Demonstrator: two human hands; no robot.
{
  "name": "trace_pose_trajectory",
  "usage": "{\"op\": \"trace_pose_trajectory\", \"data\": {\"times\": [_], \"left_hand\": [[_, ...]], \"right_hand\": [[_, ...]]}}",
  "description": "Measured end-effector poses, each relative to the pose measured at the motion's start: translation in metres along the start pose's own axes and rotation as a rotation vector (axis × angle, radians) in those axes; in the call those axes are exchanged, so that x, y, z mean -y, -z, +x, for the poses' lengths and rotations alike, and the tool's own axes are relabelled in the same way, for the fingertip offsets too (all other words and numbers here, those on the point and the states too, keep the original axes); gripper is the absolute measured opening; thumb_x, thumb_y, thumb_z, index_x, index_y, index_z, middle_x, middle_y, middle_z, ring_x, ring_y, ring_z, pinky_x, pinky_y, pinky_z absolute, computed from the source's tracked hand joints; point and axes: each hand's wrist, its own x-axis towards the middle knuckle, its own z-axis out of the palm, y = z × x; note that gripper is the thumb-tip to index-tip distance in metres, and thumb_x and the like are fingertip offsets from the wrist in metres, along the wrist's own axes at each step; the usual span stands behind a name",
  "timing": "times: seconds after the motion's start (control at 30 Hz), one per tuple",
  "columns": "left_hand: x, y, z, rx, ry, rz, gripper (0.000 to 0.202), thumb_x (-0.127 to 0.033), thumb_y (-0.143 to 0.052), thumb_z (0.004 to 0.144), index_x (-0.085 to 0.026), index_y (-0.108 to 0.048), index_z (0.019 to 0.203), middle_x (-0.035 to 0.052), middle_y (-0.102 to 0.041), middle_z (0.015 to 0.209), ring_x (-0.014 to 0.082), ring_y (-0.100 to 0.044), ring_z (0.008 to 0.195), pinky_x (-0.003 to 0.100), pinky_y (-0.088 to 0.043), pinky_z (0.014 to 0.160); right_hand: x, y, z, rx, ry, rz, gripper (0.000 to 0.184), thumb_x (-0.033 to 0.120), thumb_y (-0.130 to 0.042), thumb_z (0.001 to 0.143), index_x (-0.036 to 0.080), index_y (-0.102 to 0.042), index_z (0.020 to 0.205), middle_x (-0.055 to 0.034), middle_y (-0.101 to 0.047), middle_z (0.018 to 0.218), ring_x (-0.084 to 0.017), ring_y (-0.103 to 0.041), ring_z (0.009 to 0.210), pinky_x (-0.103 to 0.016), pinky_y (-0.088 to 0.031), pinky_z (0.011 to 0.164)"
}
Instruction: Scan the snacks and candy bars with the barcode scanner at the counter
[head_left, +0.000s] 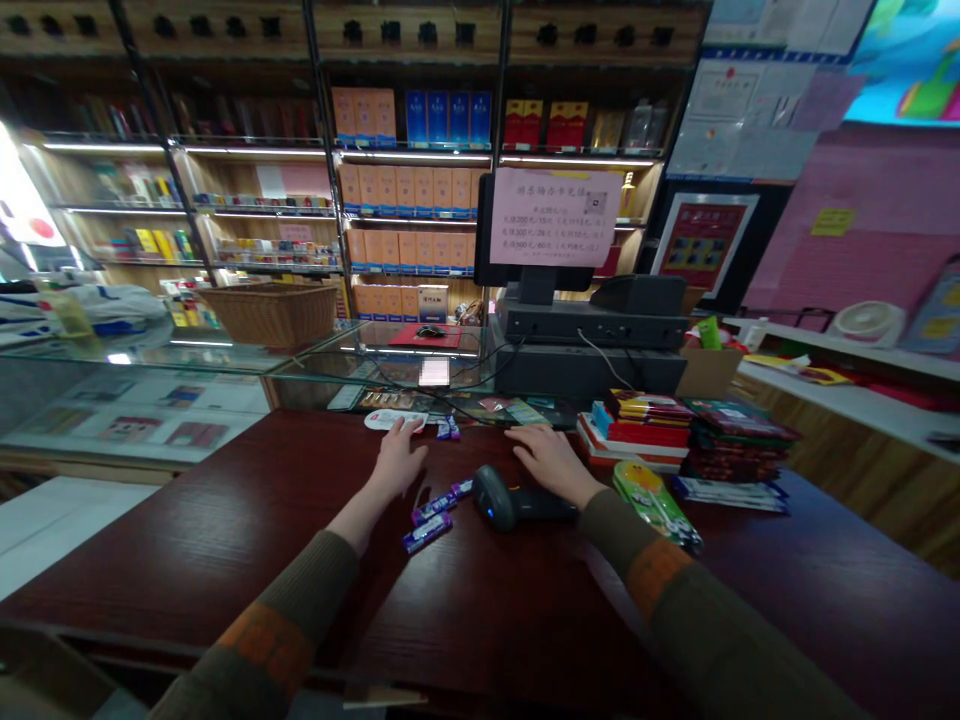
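Candy sticks in purple wrappers lie at lower centre on the dark red wooden counter, just beside the left hand, flat with fingers together. Right hand, fingers slightly spread, rests flat just above the black handheld barcode scanner.

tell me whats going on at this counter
A person is at a shop counter with both hands flat on it. The left hand rests by a white disc, with purple bars beside the wrist. The right hand lies next to a scanner. Neither hand holds anything.
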Motion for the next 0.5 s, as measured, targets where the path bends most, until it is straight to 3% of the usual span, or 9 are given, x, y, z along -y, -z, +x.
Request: {"op": "trace_pose_trajectory", "data": {"times": [0.5], "left_hand": [[0.073,0.002,0.040,-0.034,0.121,0.244,0.055,-0.033,-0.061,0.088,-0.019,-0.057,0.140,0.0171,-0.043,0.155,0.0332,-0.045,0.141,0.045,-0.043,0.113]], "right_hand": [[0.023,-0.032,0.076,0.202,0.183,0.078,0.043,0.024,-0.051,0.093,0.027,-0.064,0.134,-0.0065,-0.063,0.140,-0.028,-0.053,0.131,-0.048,-0.038,0.109]]}}
